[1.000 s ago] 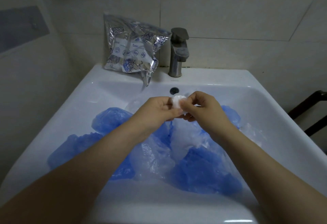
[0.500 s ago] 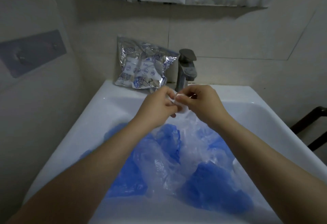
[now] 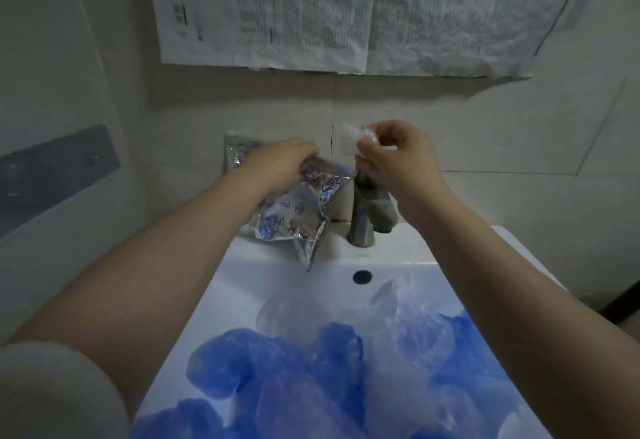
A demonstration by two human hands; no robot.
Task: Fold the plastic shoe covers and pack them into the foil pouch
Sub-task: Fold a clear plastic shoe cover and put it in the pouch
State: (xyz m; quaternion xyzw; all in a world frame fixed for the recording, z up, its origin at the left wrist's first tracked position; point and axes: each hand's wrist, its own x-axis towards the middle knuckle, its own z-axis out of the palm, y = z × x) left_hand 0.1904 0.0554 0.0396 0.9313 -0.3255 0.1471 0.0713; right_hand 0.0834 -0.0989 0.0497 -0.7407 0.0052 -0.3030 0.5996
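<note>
The silver foil pouch [image 3: 291,211] leans on the back ledge of the sink, against the wall. My left hand [image 3: 278,163] grips its top edge. My right hand [image 3: 391,153] pinches a small folded clear shoe cover [image 3: 348,142] just above and to the right of the pouch's top, over the tap. Several loose blue and clear shoe covers [image 3: 329,369] lie heaped in the sink basin below my arms.
A white sink [image 3: 242,286] fills the lower view, with a metal tap [image 3: 367,210] behind my right wrist and an overflow hole [image 3: 362,276]. Newspaper sheets [image 3: 311,12] hang on the tiled wall above. A dark frame shows at far right.
My hands have parted and risen from the basin. The left let go of the folded cover and took the pouch's top edge; the right carried the cover up beside it. My view tilted upward.
</note>
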